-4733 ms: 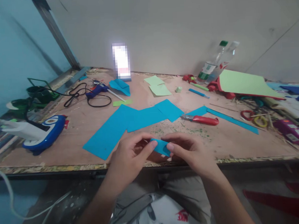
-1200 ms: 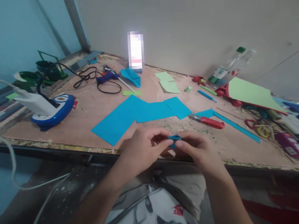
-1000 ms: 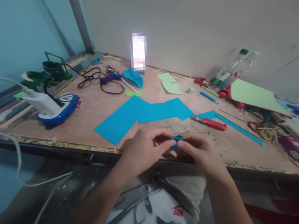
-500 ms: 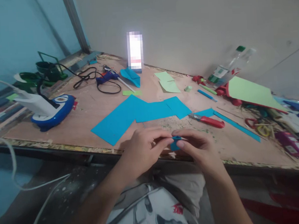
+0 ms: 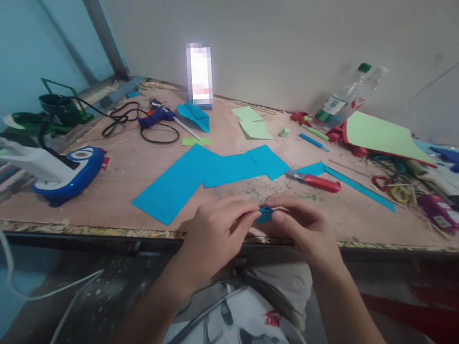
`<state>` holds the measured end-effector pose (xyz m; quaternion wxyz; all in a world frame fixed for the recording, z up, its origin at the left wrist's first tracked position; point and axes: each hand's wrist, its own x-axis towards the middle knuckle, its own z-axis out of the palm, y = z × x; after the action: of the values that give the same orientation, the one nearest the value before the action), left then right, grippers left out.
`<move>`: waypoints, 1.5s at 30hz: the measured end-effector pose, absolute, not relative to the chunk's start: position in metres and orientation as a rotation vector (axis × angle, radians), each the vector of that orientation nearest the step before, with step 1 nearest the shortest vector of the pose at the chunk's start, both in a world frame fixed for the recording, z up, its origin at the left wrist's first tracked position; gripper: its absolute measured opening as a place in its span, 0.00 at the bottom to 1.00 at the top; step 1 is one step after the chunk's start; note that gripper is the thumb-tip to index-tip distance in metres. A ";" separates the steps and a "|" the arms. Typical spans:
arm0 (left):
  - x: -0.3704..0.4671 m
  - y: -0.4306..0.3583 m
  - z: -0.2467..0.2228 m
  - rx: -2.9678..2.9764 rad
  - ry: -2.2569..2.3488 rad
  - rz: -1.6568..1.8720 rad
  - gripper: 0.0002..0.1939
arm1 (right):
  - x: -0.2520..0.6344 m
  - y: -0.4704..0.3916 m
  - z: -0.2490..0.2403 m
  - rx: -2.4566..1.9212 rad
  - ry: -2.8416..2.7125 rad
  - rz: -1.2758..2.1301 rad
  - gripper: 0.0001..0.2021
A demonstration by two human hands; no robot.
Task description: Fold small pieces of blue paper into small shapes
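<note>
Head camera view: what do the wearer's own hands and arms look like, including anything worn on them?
The left hand and right hand are ungloved, with no watch in sight. The left forearm and right forearm are bare, no sleeve showing. Between them shows a white-and-grey top with red lettering.

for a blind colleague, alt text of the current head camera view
A left hand and right hand pinch a small folded blue paper over a table's near edge; beyond lie blue paper sheets, a red-handled cutter and a blue glue gun.
</note>
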<state>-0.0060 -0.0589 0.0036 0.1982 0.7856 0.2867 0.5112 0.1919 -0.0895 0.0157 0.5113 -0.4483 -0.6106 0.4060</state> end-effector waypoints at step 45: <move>0.004 -0.065 -0.009 2.764 0.932 1.477 0.08 | 0.191 -0.085 0.018 -1.132 -1.442 0.940 0.12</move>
<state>0.0044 -0.0653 -0.0089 -0.0638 0.8436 0.2844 0.4509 0.1915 -0.0846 0.0176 0.5148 -0.4712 -0.6000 0.3911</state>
